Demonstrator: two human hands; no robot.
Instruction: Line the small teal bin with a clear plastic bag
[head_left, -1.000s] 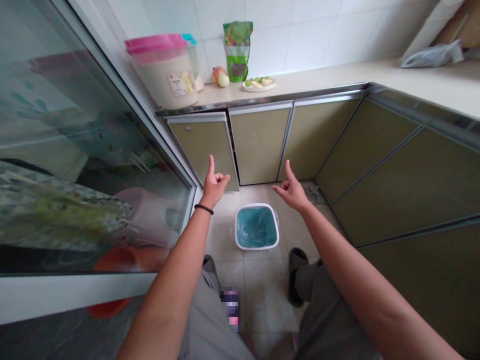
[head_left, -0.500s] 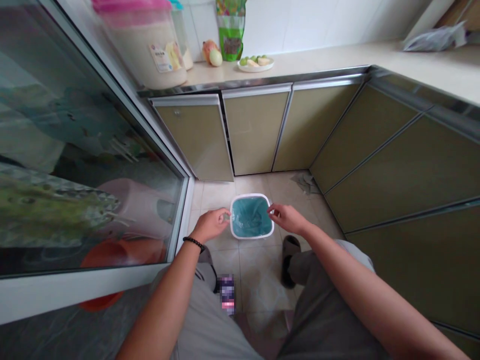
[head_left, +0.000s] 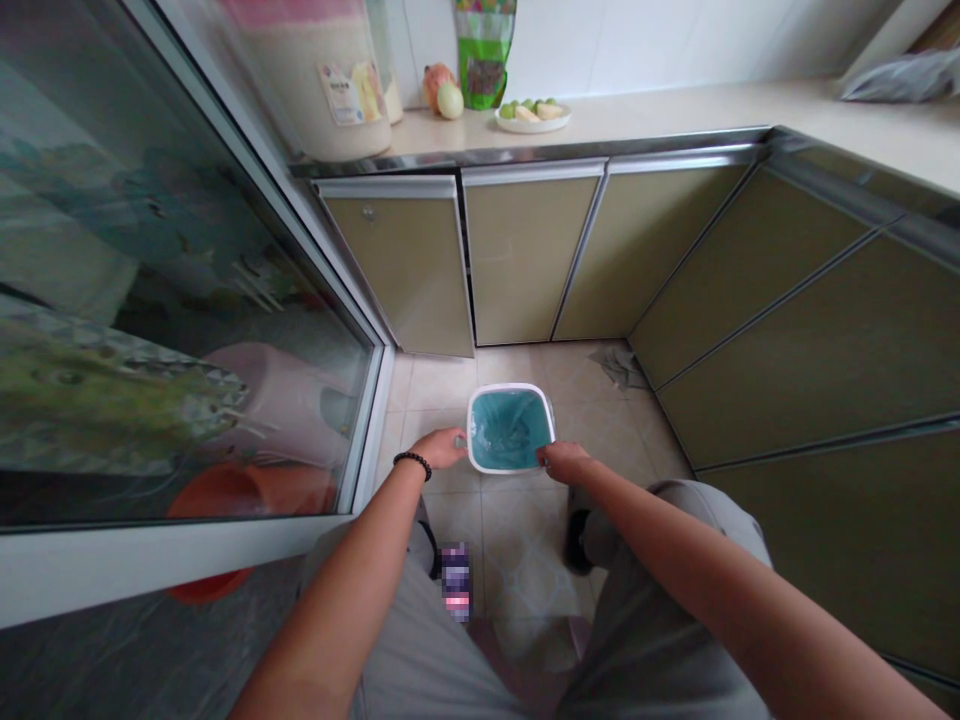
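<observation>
A small trash bin (head_left: pixel 472 458) with a white rim stands on the tiled floor in front of me. Inside it a thin, bluish-green plastic liner (head_left: pixel 510 430) lies crumpled against the walls. At the rim's left side is my left hand (head_left: pixel 441 448), its thumb and fingertips closed on the edge. My right hand (head_left: pixel 566 462) pinches the near right corner of the rim, fingers curled over it. A dark beaded bracelet (head_left: pixel 413 462) circles my left wrist.
Beige cabinets (head_left: pixel 532 260) run behind and along the right; the left door (head_left: pixel 397 270) stands slightly ajar. A glass door (head_left: pixel 187 300) is on the left. A grey cloth (head_left: pixel 621 366) lies near the corner. The counter bears a plate (head_left: pixel 534 124) of fruit and a large container (head_left: pixel 315 100).
Both hands have closed in on the bin's rim. My right hand has come down from the right side to the near right corner. The view has shifted slightly.
</observation>
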